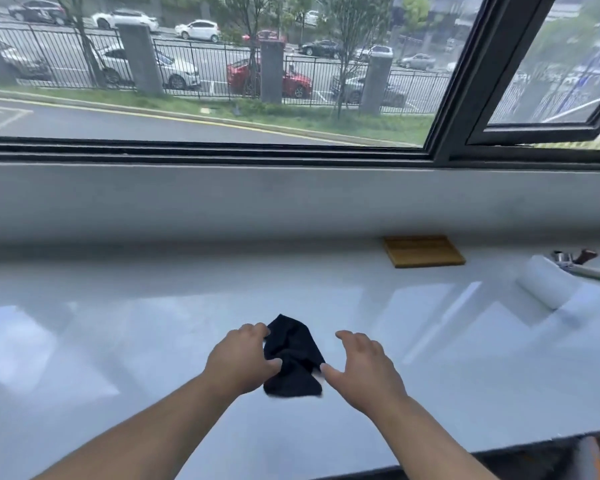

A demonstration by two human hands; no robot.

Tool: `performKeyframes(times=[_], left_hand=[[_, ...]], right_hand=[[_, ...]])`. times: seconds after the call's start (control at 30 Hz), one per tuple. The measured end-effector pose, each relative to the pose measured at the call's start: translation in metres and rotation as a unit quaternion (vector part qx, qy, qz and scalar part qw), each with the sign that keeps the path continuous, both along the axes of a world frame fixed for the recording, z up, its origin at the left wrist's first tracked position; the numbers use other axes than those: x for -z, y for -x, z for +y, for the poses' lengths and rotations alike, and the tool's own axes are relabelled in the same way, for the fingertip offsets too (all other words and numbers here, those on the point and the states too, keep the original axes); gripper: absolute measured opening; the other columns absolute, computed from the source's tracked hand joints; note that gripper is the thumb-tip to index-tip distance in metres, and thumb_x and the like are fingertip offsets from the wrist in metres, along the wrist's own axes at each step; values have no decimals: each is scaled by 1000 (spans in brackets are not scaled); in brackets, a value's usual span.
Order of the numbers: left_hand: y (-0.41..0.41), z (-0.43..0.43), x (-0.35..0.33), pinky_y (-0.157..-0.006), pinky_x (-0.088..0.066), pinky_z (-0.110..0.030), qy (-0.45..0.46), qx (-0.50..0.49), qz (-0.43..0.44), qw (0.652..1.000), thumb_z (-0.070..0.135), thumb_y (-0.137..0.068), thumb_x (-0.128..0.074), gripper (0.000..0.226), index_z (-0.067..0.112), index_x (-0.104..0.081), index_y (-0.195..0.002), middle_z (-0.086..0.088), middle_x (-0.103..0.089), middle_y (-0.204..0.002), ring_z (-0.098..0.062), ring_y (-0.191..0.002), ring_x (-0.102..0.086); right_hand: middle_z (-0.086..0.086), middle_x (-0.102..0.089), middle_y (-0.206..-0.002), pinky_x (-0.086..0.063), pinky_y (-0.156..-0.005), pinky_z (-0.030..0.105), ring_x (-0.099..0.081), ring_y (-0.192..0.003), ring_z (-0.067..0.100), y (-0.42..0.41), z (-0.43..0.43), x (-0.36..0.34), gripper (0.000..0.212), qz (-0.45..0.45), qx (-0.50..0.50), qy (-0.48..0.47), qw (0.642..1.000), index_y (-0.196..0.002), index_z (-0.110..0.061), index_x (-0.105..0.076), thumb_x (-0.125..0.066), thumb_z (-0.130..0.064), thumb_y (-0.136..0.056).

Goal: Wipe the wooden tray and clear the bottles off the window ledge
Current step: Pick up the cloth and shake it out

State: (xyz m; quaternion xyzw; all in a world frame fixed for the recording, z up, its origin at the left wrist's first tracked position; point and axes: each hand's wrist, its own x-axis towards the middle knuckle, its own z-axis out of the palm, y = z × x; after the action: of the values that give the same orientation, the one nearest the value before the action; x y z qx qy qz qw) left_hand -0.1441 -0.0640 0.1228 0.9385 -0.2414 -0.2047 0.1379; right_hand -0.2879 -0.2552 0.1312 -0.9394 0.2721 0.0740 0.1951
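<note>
A crumpled black cloth (293, 358) lies on the glossy white ledge (153, 323) between my hands. My left hand (239, 362) touches the cloth's left side, fingers and thumb curled around its edge. My right hand (361, 368) hovers just right of the cloth with fingers spread, the thumb close to the cloth's lower corner. A flat wooden tray (423, 251) rests at the back of the ledge, to the right, against the low grey wall. No bottles are in view.
A white paper roll (548, 285) lies on its side at the right, with a metal tool and a white-handled item (582, 266) behind it. The grey sill wall (257, 202) and dark window frame (291, 152) rise behind. The ledge's front edge runs at lower right.
</note>
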Motion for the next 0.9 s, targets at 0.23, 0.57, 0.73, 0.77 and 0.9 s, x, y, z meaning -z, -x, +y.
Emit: performKeyframes(times=[0.23, 0.57, 0.73, 0.77, 0.9], left_hand=[[-93, -38, 67, -76, -47, -34, -40, -1, 17, 999, 48, -92, -57, 49, 24, -56, -135, 4, -61, -127, -21, -112, -58], [-123, -73, 128, -66, -50, -31, -72, -37, 73, 994, 30, -91, -58, 9, 25, -64, -95, 5, -62, -101, -19, -90, -61], [-124, -76, 79, -62, -52, -30, 96, -131, 144, 976, 38, -92, -64, 9, 34, -63, -84, 14, -70, -85, -6, -76, -66], [-128, -77, 60, -59, -51, -28, 134, -144, 141, 970, 39, -91, -66, 9, 36, -63, -83, 14, -71, -82, -3, -71, -65], [-146, -86, -47, -55, -47, -25, 234, -177, 64, 954, 39, -84, -64, 7, 45, -61, -85, 23, -71, -76, -1, -65, -65]], right_hand=[[-9, -51, -146, -48, -97, 35, -43, -135, 19, -58, -15, 43, 70, 45, 13, -1, 999, -151, -32, -40, -53, -63, -90], [-6, -53, -144, -48, -103, 36, -46, -133, 21, -110, -30, 107, 66, 85, -59, -57, 993, -150, -30, -43, -55, -59, -91], [-11, -55, -139, -50, -95, 35, -46, -131, 15, -135, -45, 86, 65, 51, -72, -113, 990, -143, -36, -47, -54, -66, -85], [-14, -55, -138, -50, -94, 35, -46, -130, 13, -145, -47, 76, 67, 42, -74, -129, 988, -142, -37, -48, -54, -69, -83], [-20, -57, -126, -53, -91, 34, -52, -121, 8, -183, -57, 9, 70, -26, -112, -179, 977, -134, -44, -51, -56, -77, -73]])
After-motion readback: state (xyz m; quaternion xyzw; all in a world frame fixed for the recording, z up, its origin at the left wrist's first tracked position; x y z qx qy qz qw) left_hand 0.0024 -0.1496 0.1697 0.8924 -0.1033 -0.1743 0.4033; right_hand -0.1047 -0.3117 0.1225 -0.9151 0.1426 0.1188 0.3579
